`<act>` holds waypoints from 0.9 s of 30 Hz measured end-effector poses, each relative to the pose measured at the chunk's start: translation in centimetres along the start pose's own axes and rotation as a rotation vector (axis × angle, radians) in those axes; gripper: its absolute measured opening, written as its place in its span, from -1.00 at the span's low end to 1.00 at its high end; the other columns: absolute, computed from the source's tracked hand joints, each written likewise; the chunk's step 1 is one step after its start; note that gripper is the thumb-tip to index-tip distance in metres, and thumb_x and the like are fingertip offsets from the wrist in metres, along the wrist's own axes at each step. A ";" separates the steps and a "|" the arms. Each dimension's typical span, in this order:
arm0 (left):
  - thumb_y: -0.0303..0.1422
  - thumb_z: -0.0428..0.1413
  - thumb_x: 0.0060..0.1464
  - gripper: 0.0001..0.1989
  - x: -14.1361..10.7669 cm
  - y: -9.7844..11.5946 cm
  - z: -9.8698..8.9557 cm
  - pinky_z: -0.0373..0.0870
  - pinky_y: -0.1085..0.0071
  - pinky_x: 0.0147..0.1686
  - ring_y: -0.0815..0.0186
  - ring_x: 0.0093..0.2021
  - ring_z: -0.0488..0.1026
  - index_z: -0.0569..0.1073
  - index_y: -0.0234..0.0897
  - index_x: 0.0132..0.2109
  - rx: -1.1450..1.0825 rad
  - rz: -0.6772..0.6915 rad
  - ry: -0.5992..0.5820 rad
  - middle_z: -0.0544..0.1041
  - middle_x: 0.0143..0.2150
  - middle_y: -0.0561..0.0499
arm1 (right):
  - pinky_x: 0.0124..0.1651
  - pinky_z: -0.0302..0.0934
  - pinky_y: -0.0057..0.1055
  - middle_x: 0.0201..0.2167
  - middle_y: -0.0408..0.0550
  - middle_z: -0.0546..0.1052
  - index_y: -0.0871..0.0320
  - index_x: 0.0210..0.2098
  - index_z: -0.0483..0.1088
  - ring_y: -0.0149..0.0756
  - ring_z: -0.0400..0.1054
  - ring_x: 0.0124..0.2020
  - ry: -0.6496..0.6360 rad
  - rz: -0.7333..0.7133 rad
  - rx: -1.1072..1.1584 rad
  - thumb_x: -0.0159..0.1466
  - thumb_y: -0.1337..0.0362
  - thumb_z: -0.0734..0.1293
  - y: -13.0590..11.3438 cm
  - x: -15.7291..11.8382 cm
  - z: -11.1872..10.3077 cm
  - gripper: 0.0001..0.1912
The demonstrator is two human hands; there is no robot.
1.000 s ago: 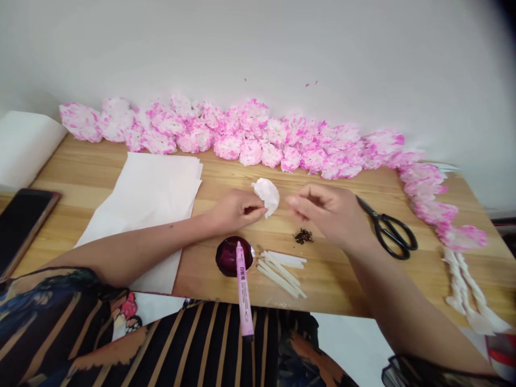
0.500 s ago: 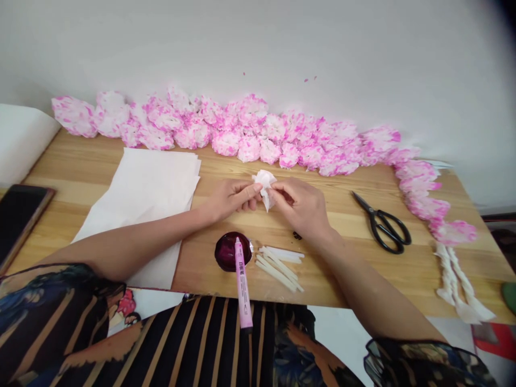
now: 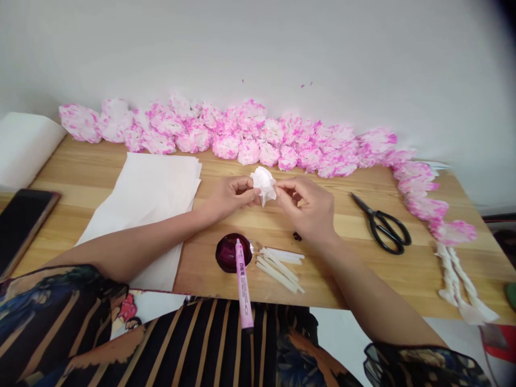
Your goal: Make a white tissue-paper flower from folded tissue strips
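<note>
A small white tissue-paper flower (image 3: 264, 184) is held up over the middle of the wooden table. My left hand (image 3: 237, 196) pinches its lower left side between thumb and fingers. On its right edge, the thumb and forefinger of my right hand (image 3: 306, 207) grip the thin paper. Below my hands, a pink marker (image 3: 243, 287) leans on a small dark red dish (image 3: 226, 252). Several thin white sticks (image 3: 278, 269) lie right of the dish. A stack of white tissue sheets (image 3: 157, 183) lies partly under my left forearm.
Many pink-and-white paper flowers (image 3: 250, 150) line the table's back and right edges. Black-handled scissors (image 3: 387, 228) lie to the right. White twisted paper stems (image 3: 463, 287) rest at the front right. A phone (image 3: 24, 226) and a white paper roll (image 3: 28, 148) are at the left.
The white flower's top has spread somewhat wider. My right hand has shifted slightly right, its fingers now at the flower's right edge. The whole view has tilted a little.
</note>
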State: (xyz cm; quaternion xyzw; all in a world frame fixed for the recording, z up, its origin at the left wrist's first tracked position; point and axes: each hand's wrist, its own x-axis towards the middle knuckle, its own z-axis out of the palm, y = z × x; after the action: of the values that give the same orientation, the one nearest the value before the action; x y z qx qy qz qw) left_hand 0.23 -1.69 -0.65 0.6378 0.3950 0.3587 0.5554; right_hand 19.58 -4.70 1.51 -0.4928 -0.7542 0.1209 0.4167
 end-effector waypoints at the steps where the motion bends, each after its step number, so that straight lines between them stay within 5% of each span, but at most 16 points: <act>1: -0.25 0.13 0.13 -0.76 0.0 -0.1 0.0 0.28 0.53 -0.43 0.47 -0.46 0.36 0.44 -0.34 -0.40 0.016 0.025 0.003 0.50 -0.44 0.04 | -0.36 0.21 -0.44 -0.42 -0.13 0.57 0.11 -0.31 0.52 -0.40 0.36 -0.47 -0.023 -0.050 -0.013 0.32 0.29 0.30 -0.2 -0.1 0.1 -0.86; 5: -0.24 0.14 0.13 -0.76 -0.2 -0.3 0.2 0.27 0.51 -0.41 0.45 -0.42 0.37 0.45 -0.34 -0.39 0.088 0.072 0.022 0.50 -0.43 0.02 | -0.28 0.23 -0.42 -0.37 -0.11 0.60 0.11 -0.26 0.53 -0.36 0.43 -0.38 -0.110 -0.127 -0.052 0.34 0.33 0.28 0.1 -0.4 0.8 -0.84; 15: -0.33 0.07 0.16 -0.83 -0.7 0.3 0.1 0.28 0.49 -0.33 0.41 -0.35 0.39 0.51 -0.32 -0.29 0.179 0.102 -0.006 0.51 -0.37 0.04 | -0.29 0.26 -0.39 -0.30 -0.07 0.65 0.10 -0.19 0.56 -0.32 0.46 -0.37 -0.160 0.036 -0.028 0.30 0.28 0.31 0.5 -0.4 1.0 -0.82; 27: -0.25 0.05 0.20 -0.73 -0.6 0.4 -0.1 0.32 0.49 -0.35 0.41 -0.39 0.42 0.48 -0.33 -0.37 0.184 0.060 0.004 0.52 -0.41 0.01 | -0.28 0.20 -0.41 -0.40 -0.09 0.60 0.10 -0.21 0.55 -0.32 0.42 -0.38 -0.205 -0.083 -0.059 0.34 0.32 0.24 0.3 -0.5 0.7 -0.78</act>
State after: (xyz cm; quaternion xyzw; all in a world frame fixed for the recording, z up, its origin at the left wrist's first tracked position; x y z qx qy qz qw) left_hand -0.05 -2.23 -0.21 0.6971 0.4080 0.3387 0.4826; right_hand 19.40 -4.84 0.61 -0.4584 -0.8157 0.1312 0.3275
